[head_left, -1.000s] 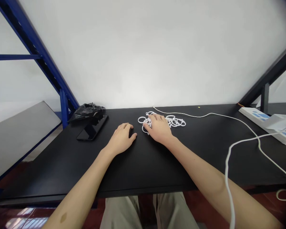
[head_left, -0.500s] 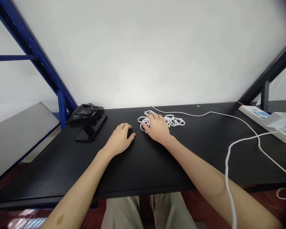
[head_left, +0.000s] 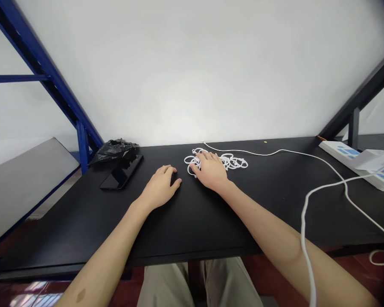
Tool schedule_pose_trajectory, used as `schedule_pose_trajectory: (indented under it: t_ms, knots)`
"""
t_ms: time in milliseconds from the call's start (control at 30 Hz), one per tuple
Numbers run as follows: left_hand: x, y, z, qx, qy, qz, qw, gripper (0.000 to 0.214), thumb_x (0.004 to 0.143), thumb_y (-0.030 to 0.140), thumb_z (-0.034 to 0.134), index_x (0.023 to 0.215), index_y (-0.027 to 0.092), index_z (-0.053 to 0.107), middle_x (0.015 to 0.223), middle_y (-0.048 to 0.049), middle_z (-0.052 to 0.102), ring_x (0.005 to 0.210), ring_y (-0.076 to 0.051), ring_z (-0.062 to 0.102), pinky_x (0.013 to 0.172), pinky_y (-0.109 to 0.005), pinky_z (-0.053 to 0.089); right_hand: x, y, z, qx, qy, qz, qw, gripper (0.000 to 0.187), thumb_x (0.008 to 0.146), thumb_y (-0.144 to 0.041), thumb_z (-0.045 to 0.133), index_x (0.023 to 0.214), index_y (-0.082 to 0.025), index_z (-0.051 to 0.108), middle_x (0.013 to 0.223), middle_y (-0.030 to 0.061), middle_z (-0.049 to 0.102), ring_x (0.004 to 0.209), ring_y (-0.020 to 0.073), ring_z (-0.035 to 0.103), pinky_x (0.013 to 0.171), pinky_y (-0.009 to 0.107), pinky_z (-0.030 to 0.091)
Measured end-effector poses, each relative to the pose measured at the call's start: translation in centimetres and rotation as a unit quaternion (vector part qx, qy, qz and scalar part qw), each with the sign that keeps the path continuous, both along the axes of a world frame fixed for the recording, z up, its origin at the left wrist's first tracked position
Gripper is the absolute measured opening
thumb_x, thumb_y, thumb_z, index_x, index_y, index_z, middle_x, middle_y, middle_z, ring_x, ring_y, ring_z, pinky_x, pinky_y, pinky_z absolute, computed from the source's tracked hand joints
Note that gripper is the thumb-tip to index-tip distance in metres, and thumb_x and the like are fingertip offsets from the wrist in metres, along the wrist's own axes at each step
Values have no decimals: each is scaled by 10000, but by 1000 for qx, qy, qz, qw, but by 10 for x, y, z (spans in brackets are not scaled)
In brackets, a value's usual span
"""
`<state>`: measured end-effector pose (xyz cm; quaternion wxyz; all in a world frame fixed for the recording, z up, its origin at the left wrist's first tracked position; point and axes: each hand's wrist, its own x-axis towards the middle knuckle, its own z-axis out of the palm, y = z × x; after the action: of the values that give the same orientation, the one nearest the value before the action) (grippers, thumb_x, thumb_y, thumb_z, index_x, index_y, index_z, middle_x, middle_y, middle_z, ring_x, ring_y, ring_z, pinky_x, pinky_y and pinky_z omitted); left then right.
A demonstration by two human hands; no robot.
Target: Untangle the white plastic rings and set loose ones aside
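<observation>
While the left hand [head_left: 161,186] is rested on the black table [head_left: 192,230] just left of centre, a flat heap of white loops [head_left: 227,162], near the centre of the frame, is partly covered by the right hand [head_left: 213,171]. The fingers of the right hand are extended and unclenched, with the thumb held apart; no grasp is shown, though whatever is pressed beneath the palm is hidden. The left fingers are loosely bent, and nothing is seen to be held by them. Contact with the heap is made by the right hand alone; no loop is lifted, and none is laid out away from the others. The loops are left overlapped, and the handling is judged to be at an early point. At the left of the frame, a dark phone [head_left: 121,172] is placed before a crumpled black bag [head_left: 113,150]; at the right, a thin white cable [head_left: 281,150] is trailed across the table.
</observation>
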<state>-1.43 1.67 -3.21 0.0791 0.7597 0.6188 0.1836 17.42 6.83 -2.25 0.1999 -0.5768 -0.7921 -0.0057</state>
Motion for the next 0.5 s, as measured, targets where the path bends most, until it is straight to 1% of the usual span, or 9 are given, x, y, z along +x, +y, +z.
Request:
schedule_pose_trajectory:
  t_ms: [67, 233, 333, 500]
  knots:
    - [0, -1, 1, -2, 4, 0, 1000, 422, 924, 439, 442, 1213, 153, 557, 1379, -156, 524, 1336, -306, 432, 1090, -449, 377, 0, 2, -2, -6, -11, -18, 1000, 586, 962, -475, 391, 1448, -153, 452, 1524, 119, 414, 1391, 339, 368, 1176, 460, 202]
    - [1, -1, 2, -5, 9, -2, 1000, 441, 928, 442, 435, 1232, 143, 547, 1395, -158, 512, 1349, -304, 416, 1108, -448, 361, 2, 5, -5, -16, -36, -63, 997, 732, 951, -588, 334, 1510, -116, 338, 1581, 181, 282, 1440, 393, 266, 1183, 487, 143]
    - [0, -1, 2, -4, 7, -2, 1000, 446, 928, 447, 430, 1235, 145, 546, 1385, -157, 520, 1349, -306, 416, 1099, -449, 374, 3, 4, -3, -27, -46, -63, 997, 756, 950, -616, 290, 1517, -117, 322, 1591, 187, 254, 1455, 397, 223, 1186, 487, 114]
    - [0, -1, 2, -6, 9, -4, 1000, 457, 931, 443, 419, 1244, 134, 540, 1377, -164, 522, 1343, -309, 418, 1091, -455, 382, 2, 2, 1, -52, -56, -34, 997, 839, 923, -698, 198, 1536, -130, 277, 1606, 176, 215, 1480, 378, 148, 1194, 481, 59]
